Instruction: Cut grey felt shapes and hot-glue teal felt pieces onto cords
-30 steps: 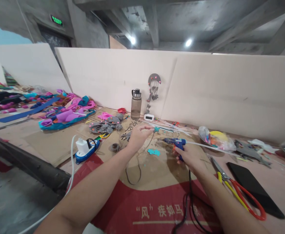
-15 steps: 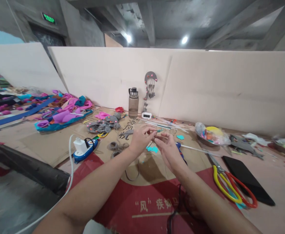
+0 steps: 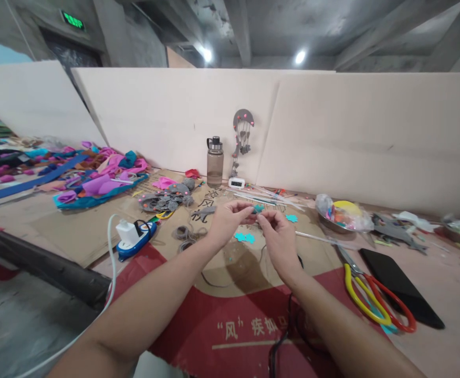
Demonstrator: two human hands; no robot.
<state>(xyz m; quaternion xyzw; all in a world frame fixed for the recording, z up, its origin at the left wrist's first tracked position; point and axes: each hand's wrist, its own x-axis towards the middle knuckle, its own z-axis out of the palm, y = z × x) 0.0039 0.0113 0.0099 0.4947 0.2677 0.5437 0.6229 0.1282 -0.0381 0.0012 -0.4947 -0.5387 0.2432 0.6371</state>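
My left hand [image 3: 229, 220] and my right hand [image 3: 279, 236] meet above the cardboard. Together they pinch a small teal felt piece [image 3: 258, 209] on a grey cord that hangs down between them. Both hands have fingers closed in a pinch. More teal felt cut-outs [image 3: 244, 238] lie on the cardboard just below, and another one [image 3: 292, 218] lies to the right. The glue gun is mostly hidden behind my right hand; its black cable [image 3: 281, 341] runs toward me.
Scissors with yellow and red handles [image 3: 366, 296] and a black phone [image 3: 401, 286] lie at right. A blue power strip with white plug [image 3: 133, 237] sits at left. A water bottle [image 3: 215, 163], a small clock [image 3: 237, 182], grey felt pieces [image 3: 167, 200] and a bowl of bits [image 3: 342, 215] stand behind.
My right hand put down the glue gun and came across to the left hand. It now pinches the teal piece together with the left hand.
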